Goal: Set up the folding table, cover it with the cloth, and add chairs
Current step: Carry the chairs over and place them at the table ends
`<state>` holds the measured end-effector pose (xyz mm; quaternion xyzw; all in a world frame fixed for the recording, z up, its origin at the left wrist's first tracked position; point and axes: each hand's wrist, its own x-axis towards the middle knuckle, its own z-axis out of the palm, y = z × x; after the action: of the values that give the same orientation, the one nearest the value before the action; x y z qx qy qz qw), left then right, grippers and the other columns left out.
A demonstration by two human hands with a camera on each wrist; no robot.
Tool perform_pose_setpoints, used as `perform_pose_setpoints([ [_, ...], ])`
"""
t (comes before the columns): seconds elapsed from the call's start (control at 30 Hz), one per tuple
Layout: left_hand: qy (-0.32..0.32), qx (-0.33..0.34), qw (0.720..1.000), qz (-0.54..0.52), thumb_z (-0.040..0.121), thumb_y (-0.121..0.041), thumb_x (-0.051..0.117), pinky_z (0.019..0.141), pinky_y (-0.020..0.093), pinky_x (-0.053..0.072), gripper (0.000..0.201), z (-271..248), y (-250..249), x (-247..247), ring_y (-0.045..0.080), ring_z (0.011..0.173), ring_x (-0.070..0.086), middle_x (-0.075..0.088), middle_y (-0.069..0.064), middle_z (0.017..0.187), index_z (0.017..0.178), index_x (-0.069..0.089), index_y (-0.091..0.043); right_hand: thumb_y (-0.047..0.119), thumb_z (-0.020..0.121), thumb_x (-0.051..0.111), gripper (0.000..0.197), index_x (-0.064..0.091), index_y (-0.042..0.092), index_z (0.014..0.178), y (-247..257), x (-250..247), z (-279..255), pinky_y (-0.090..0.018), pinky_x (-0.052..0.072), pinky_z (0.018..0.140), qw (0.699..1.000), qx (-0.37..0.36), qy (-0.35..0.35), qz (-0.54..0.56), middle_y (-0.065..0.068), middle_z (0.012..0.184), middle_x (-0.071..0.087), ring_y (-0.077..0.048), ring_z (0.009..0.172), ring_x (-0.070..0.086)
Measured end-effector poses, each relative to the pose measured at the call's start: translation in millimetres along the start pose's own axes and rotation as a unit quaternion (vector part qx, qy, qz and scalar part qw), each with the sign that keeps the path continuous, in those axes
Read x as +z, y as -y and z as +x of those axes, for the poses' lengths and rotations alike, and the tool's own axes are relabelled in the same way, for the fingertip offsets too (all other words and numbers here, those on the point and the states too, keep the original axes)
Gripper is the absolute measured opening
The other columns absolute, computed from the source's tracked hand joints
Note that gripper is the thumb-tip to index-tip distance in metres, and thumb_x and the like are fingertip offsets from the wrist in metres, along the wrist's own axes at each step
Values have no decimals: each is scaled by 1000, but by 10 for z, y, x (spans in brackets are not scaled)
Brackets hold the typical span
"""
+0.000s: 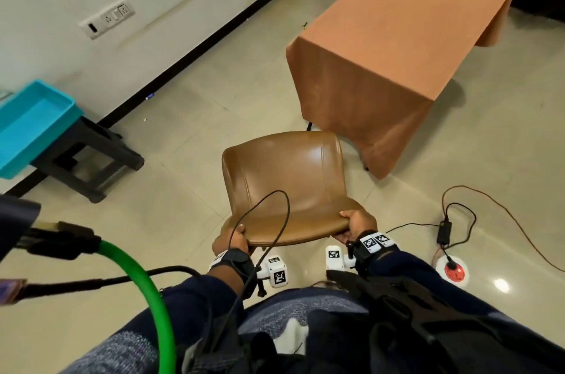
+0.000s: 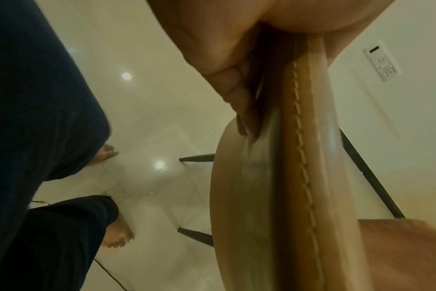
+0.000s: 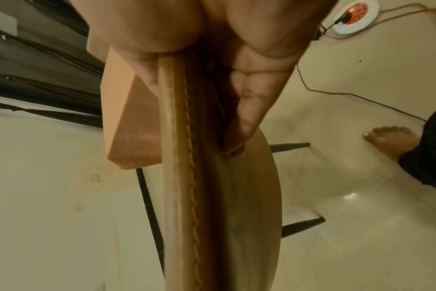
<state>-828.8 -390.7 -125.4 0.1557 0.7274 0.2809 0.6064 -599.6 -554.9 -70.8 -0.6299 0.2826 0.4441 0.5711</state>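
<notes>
The table (image 1: 397,37) is already under its cloth (image 1: 351,92); I grip the chair (image 1: 284,178) (not yet placed) with my left hand (image 1: 229,239) and right hand (image 1: 357,222).

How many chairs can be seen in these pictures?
1. The brown chair is held at its backrest top by both hands, left hand and right hand, just before the cloth-covered table. Other chairs may stand outside the view.

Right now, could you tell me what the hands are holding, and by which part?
Both hold the brown chair by the top edge of its backrest: the left hand at the left corner, the right hand at the right corner.
</notes>
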Motion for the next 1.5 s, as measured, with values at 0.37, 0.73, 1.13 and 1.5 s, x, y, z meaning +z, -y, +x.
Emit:
perform_pose_setpoints([
  [0.37, 42, 13, 997, 56, 44, -11, 76, 61, 56, 60, 55, 188, -346, 674, 40, 85, 69, 73, 17, 103, 99, 71, -10, -6, 87, 62, 39, 57, 2, 125, 271, -53, 164, -42, 55, 42, 995, -29, -30, 88, -27, 112, 67, -38, 81, 67],
  [0.73, 174, 19, 967, 183, 49, -10, 74, 53, 44, 58, 36, 608, -1207, 1579, 38, 79, 69, 73, 16, 90, 84, 71, -12, -5, 88, 61, 41, 54, 0, 128, 185, 531, 140, -51, 59, 47, 970, -49, -127, 202, -25, 91, 64, -40, 76, 66],
  [1.13, 247, 31, 922, 295, 74, -8, 65, 46, 38, 55, 37, 1235, -2151, 1962, 33, 74, 64, 70, 17, 100, 110, 67, -7, -4, 87, 65, 48, 52, 6, 132, -160, 1639, 58, -48, 59, 49, 935, -45, -166, 311, -23, 97, 62, -39, 78, 62],
  [1.5, 302, 6, 906, 297, 97, -6, 57, 74, 47, 55, 20, 912, -2546, 2297, 27, 73, 60, 64, 18, 103, 116, 55, -10, -7, 86, 60, 33, 60, 9, 115, 229, 2006, 233, -41, 57, 49, 919, -79, -165, 349, -22, 97, 65, -38, 79, 64],
])
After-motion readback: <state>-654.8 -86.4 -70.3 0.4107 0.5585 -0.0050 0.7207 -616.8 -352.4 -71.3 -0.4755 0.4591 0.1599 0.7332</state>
